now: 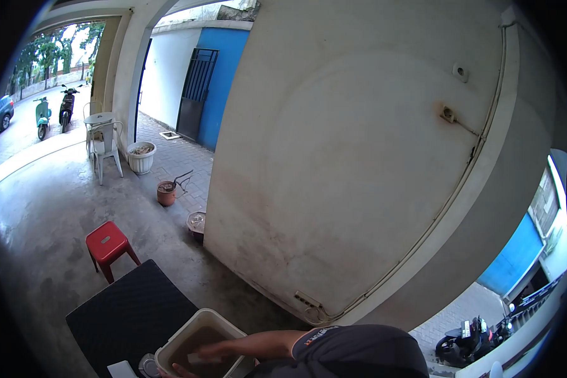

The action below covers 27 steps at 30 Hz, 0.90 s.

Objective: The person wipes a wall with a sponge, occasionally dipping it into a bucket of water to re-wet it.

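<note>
the pale tub (179, 330) is standing on or beside the dark table (132, 309), i cannot tell which, and is containing what is looking like murky water (194, 335). the right hand (213, 351) is lying low inside, fingers partly bent near a small pale thing (197, 358); i cannot tell if they are gripping it. the left hand (183, 372) is only partly showing, fingers somewhat apart, its hold also unclear. in my judgement, wet fingers are risking a slip, and cloudiness could be hiding a dropped thing. hard pressing could be tipping the tub; splashes could be wetting the white object (122, 370) nearby.
</note>
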### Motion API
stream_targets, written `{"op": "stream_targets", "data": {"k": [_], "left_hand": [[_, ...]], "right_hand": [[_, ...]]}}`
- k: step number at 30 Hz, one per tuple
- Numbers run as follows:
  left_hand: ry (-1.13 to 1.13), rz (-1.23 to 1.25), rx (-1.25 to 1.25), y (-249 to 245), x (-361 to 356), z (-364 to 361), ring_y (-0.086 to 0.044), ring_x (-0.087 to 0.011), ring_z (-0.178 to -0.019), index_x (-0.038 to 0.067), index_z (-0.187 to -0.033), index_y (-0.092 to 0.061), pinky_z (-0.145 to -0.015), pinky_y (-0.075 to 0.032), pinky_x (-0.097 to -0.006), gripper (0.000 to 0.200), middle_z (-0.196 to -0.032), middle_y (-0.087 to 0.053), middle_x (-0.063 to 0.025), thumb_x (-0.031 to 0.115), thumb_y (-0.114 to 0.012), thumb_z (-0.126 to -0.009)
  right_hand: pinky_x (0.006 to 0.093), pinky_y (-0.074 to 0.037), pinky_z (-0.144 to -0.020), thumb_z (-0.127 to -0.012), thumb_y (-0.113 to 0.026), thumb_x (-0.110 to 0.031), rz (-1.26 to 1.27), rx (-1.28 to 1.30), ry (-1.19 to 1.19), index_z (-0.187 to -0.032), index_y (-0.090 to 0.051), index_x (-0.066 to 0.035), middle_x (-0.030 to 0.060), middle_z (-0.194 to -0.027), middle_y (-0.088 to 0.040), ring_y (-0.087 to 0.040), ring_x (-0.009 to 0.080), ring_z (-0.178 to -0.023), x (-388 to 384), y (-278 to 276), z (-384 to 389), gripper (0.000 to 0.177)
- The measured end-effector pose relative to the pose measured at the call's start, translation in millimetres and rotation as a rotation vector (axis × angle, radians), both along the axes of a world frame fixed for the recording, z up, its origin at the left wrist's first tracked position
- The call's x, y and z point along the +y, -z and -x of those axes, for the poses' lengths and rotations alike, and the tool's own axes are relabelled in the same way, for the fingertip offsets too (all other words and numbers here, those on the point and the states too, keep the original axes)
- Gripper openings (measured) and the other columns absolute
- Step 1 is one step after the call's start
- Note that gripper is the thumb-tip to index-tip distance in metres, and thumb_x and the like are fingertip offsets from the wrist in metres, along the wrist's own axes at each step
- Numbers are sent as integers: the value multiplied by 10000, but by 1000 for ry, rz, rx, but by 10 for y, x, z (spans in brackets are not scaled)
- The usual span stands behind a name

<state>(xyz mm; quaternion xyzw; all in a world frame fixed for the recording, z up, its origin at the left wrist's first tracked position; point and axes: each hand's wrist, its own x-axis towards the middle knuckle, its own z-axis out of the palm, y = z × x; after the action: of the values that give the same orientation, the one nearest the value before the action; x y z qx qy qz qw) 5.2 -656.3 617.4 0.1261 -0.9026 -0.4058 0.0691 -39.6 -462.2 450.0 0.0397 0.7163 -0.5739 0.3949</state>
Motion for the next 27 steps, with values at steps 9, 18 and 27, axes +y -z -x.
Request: {"op": "stream_targets", "data": {"k": [9, 18, 27], "left_hand": [[13, 8, -21, 159, -12, 32, -508, -441, -1195, -38, -1379, -425, -1006, -406, -536, 792, -1327, -496, -283, 629, -377, -956], [142, 553, 205, 1564, -139, 44, -466, -435, -1278, 30, -1465, -377, -1063, -381, -529, 840, -1464, -376, -292, 672, -401, -923], [33, 117, -41, 632, -110, 38, -468, -489, -1255, 192, -1542, -86, -1006, -419, -591, 838, -1411, -420, -320, 614, -473, -930]], "right_hand": [[418, -420, -1028, -929, -524, -286, 145, -39, 152, -1370, -515, -110, 130, -1213, -600, -547, 257, -1175, -514, -883, -163, 475], [422, -412, -1038, -943, -541, -286, -14, 140, 58, -1377, -516, -110, 135, -1264, -581, -529, 270, -1206, -638, -1016, -272, 469], [425, -403, -1047, -958, -559, -286, -125, 267, -66, -1384, -517, -109, 141, -1315, -561, -511, 284, -1237, -492, -1214, -242, 464]]}}
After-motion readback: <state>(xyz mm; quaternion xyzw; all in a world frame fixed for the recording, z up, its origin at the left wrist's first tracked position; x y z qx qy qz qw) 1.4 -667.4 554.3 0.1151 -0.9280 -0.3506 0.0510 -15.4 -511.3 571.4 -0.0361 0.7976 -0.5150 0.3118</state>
